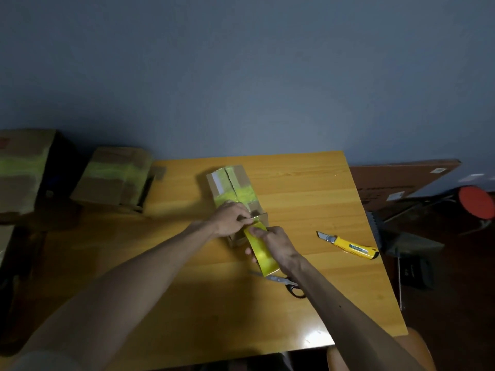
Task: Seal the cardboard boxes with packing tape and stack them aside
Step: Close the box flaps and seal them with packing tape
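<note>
Small brown cardboard box [235, 183], partly yellow-taped, sits left of yellow utility knife [348, 245]. Left hand [233, 219] pinches box's near edge, pinning tape end; right hand [277, 246] clutches glossy yellow packing tape roll [261, 254] just nearside of box. Keep strip taut, centred on seam, press flat.

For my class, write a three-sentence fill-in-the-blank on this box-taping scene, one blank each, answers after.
1. The right hand grips a roll of ____ packing tape.
2. The left hand holds the tape's end on the cardboard box, which stands on the wooden ____.
3. The utility knife lies to the ____ of the box.
Missing words: yellow; table; right.
</note>
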